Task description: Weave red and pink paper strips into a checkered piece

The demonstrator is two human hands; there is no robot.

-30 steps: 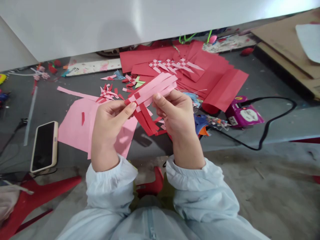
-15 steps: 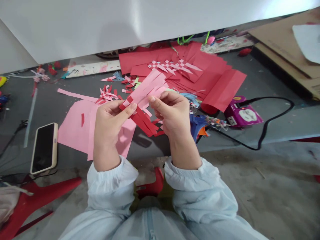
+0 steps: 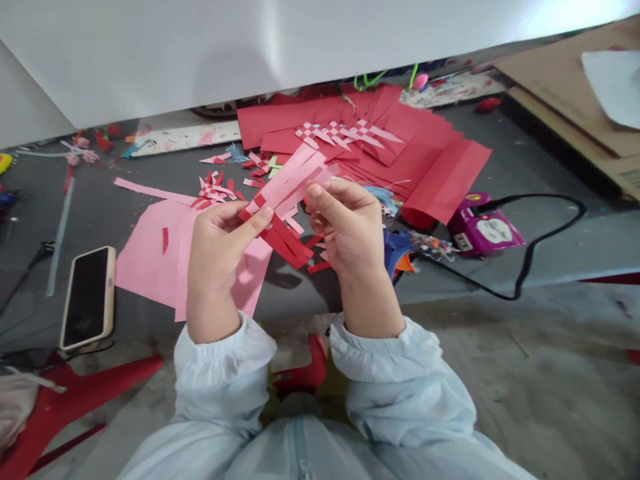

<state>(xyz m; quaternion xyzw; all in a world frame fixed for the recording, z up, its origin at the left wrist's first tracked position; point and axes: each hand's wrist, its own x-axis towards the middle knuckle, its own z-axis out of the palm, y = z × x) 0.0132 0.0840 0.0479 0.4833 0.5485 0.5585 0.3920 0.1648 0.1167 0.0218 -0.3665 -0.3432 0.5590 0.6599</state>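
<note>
My left hand (image 3: 220, 247) pinches the woven corner where pink paper strips (image 3: 293, 175) cross red paper strips (image 3: 286, 241). The pink strips slant up to the right and the red ones hang down to the right. My right hand (image 3: 350, 223) is closed, its thumb and forefinger gripping the free end of a pink strip at the lower edge of the bundle. Below my left hand lie pink paper sheets (image 3: 150, 253). Behind the strips, finished-looking checkered paper fish (image 3: 335, 130) rest on a stack of red paper (image 3: 420, 133).
A phone (image 3: 89, 297) lies at the table's front left. To the right are a blue glue gun (image 3: 396, 250), a purple box (image 3: 483, 227) with a black cable, and cardboard (image 3: 575, 100). Paper scraps and a blue tassel (image 3: 236, 153) lie behind. A white panel (image 3: 300, 40) stands at the back.
My right hand has moved slightly to the right and up, drawing the pink strip's end away from the others. The left hand has stayed in place.
</note>
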